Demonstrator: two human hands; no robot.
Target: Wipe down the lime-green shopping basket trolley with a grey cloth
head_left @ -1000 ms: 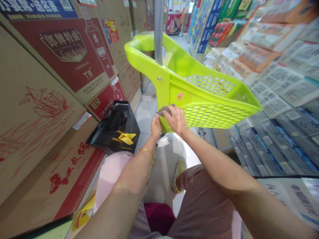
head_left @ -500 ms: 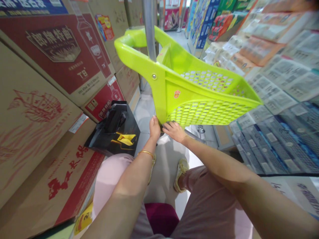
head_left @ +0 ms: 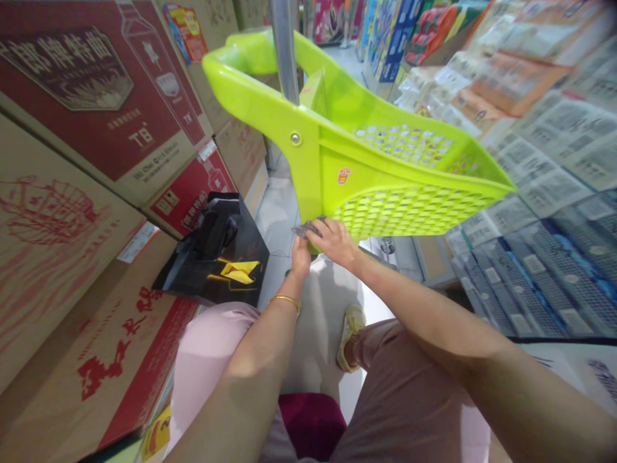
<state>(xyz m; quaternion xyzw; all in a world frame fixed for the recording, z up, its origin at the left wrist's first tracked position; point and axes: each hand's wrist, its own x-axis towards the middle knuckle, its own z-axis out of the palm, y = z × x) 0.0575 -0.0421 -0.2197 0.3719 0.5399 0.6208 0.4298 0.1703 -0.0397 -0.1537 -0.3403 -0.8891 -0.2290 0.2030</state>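
Observation:
A lime-green plastic shopping cart (head_left: 332,154) stands in front of me, its basket side pierced with small holes. My right hand (head_left: 332,241) is closed on a crumpled grey rag (head_left: 308,228), pressed to the lower end of the cart's upright. Just below and left of it, my left hand (head_left: 301,257), with a gold bangle at the wrist, is at the bottom of that upright. Its thumb side shows, closed against the cart; the other fingers are hidden. The two hands nearly touch.
Stacked cartons (head_left: 120,276) rise on the left. A black gift bag (head_left: 226,257) stands on the floor against them. Packaged goods (head_left: 530,161) are piled along the right. A metal pole (head_left: 284,51) comes up through the cart's handle area. My knees are on both sides.
My right hand has shifted left and slightly up, and more of the grey rag shows under its fingers. My left hand sits slightly lower. The view has moved a little.

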